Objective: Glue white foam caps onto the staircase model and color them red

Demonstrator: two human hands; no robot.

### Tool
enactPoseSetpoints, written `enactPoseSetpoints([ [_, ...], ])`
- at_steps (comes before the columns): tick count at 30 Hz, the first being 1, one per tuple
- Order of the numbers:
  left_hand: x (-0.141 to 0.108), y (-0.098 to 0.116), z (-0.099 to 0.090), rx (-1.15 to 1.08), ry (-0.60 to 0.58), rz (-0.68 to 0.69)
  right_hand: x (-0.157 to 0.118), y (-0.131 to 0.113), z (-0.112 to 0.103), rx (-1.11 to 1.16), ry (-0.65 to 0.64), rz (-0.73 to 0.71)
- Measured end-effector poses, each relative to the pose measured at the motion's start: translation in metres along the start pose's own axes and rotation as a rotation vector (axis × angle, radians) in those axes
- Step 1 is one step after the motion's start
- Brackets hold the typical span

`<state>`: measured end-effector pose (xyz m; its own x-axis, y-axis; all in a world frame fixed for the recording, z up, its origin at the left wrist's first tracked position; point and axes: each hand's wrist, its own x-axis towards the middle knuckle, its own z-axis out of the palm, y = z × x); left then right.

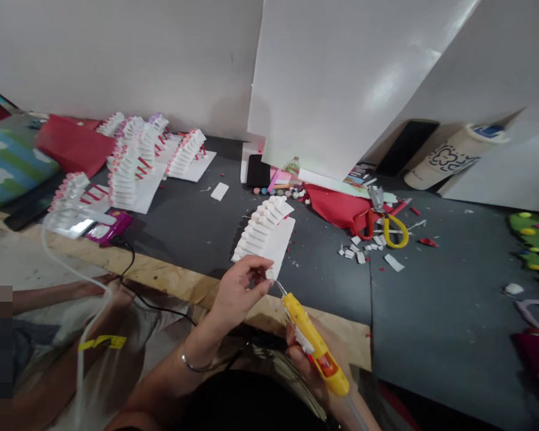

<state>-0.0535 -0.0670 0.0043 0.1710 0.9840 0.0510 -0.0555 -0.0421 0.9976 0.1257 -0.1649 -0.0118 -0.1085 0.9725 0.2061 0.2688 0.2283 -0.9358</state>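
The desk [422, 311] is covered in dark grey sheeting, with pale walls behind it and a large white board [336, 72] standing at the upper centre of the frame. A wooden strip [175, 275] runs along the near edge, and another person's arm [58, 297] shows at lower left.

At the centre, a curved row of white pieces [256, 230] sits on a white card [284, 239]. Just below it, the left hand [238, 293] pinches a small white piece [270, 274] in its fingertips, while the right hand [299, 353] is closed around a yellow glue gun [312, 335], its nozzle right by that piece (whether they touch, I cannot tell). The hands are apart.

Similar models [132, 161] crowd the upper left, near a magenta power strip [110, 227] whose black cable [155, 306] crosses the near edge. Right of centre lie scissors [394, 232], white scraps [360, 257] and red sheeting [330, 205]; behind them, a patterned cup [451, 160] leans at upper right.

Dark covering stretches from the scraps towards the lower right, bounded by a green piece with coloured balls [532, 239] at the right side, and a narrower strip of it separates the white card from the wooden edge
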Motion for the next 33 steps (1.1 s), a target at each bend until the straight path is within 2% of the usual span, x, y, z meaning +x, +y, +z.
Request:
enactPoseSetpoints([
  [5,-0.001,0.001,-0.002,0.000,-0.007,-0.012,0.004,-0.002,0.000,0.006,-0.025,0.029],
  [9,-0.002,0.001,-0.003,-0.006,-0.052,-0.077,0.008,-0.005,0.004,-0.029,0.025,0.044],
  [13,-0.001,0.002,-0.003,0.016,-0.065,-0.069,0.011,-0.007,0.005,-0.045,0.006,0.059],
  [16,-0.001,0.002,-0.002,-0.047,-0.059,-0.130,0.011,-0.007,0.005,-0.049,0.018,0.056],
  [26,-0.001,0.004,-0.001,-0.094,-0.055,-0.173,0.005,0.003,0.008,-0.152,0.046,0.029],
  [33,-0.001,0.004,-0.002,-0.093,-0.061,-0.193,0.004,0.008,0.007,-0.232,0.013,0.050],
])
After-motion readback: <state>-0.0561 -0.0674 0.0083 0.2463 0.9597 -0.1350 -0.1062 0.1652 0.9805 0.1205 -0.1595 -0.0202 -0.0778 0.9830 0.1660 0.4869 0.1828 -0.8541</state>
